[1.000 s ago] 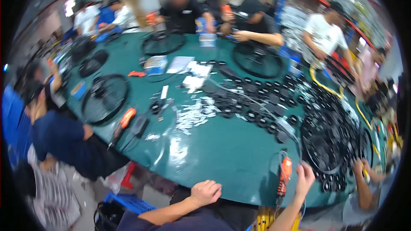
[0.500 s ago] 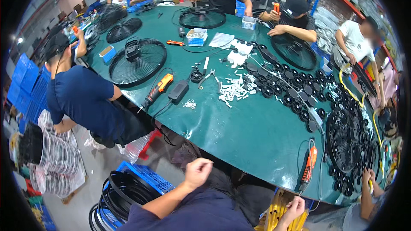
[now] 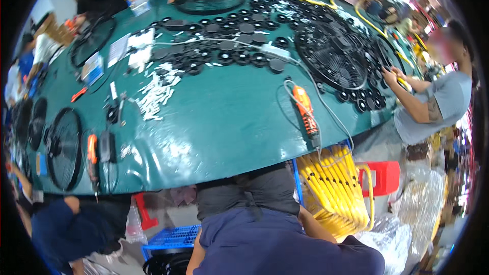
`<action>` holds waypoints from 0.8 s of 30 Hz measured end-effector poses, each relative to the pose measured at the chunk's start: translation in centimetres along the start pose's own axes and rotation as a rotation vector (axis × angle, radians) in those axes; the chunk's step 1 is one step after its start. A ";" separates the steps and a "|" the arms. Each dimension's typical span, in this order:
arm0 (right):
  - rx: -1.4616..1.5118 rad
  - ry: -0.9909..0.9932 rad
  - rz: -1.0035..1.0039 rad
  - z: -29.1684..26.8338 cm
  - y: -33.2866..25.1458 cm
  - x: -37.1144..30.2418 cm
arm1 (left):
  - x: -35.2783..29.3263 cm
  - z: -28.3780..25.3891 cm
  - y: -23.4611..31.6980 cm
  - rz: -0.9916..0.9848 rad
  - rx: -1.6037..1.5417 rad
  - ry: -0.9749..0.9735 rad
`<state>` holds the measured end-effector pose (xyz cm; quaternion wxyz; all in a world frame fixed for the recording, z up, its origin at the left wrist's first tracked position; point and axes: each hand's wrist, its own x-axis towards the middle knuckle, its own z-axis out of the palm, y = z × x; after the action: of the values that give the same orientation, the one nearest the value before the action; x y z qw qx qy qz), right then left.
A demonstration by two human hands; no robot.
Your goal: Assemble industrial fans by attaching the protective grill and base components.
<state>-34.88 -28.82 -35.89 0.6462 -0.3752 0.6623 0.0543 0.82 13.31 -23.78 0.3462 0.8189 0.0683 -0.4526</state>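
Note:
Of my left arm only a strip of forearm shows beside my dark blue shirt, near the blue crate (image 3: 175,236); my left hand is out of sight. My right forearm bends in beside my lap, next to a blue-edged box of yellow bent tubes (image 3: 331,188), and my right hand is hidden too. Before me on the green table (image 3: 219,137) lies an orange electric screwdriver (image 3: 305,114) with a grey cable looped over it. Farther left are a pile of white plastic pieces (image 3: 155,91) and a second orange screwdriver (image 3: 92,158).
Many round black parts (image 3: 224,58) spread across the table. Black fan grilles (image 3: 331,51) lie among them and around its edge. A person in grey (image 3: 433,102) works at the right; others work at the far and left sides. A red stool (image 3: 382,178) stands beyond the yellow tubes.
My view has swung to the right, bringing the yellow tubes and the person in grey fully in. Both hands, visible before near the table edge, have dropped out of sight.

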 end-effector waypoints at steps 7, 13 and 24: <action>-0.065 0.043 -0.074 10.9 -1.7 -2.2 | 4.2 -0.7 2.3 -0.041 0.224 -0.042; -0.179 0.052 -0.093 10.6 -1.8 -4.4 | 7.2 -4.7 5.3 -0.109 0.397 -0.073; -0.375 -0.083 -0.364 10.0 -15.0 -2.6 | 4.9 -10.4 3.4 -0.058 0.626 0.101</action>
<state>-18.54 -32.85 -28.98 0.5911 -0.5987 0.5354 0.0745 12.32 16.31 -22.34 0.0604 0.9048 -0.0338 -0.4201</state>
